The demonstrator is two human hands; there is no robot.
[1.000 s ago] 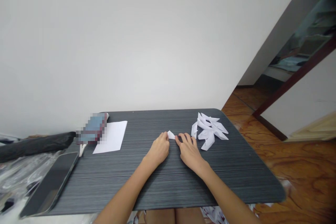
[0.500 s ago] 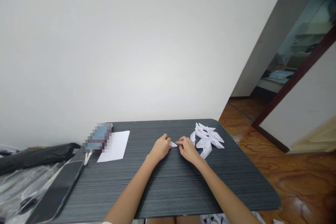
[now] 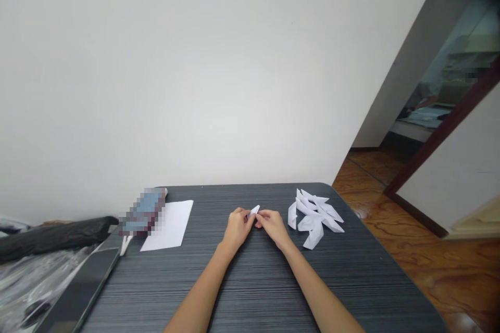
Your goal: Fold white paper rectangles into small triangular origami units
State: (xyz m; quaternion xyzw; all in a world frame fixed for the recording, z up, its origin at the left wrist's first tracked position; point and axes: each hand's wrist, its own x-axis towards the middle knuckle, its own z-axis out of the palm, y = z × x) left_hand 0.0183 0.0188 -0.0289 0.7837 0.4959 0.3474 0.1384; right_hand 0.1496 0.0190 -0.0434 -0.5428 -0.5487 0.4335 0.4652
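A small folded piece of white paper [image 3: 254, 210] is pinched between my two hands, a little above the dark table. My left hand [image 3: 237, 227] grips its left side with thumb and fingers. From the right, my right hand [image 3: 272, 223] closes its fingertips on the same paper; the fingers partly cover its lower part. Just right of my right hand lies a loose pile of folded white paper pieces [image 3: 318, 213], several of them pointed and overlapping.
The dark wood-grained table [image 3: 250, 281] meets a white wall behind. At its left are a flat sheet of white paper [image 3: 172, 223], a blurred-out bluish and dark red object [image 3: 144, 210] partly over it, and a black phone-like slab [image 3: 80, 291]. Plastic-wrapped things [image 3: 35, 276] lie beyond the left edge.
The folded paper has been lifted and tilted up, its tip now pointing upward. My right fingers have closed on it, where before they touched near its tip. The view has shifted slightly.
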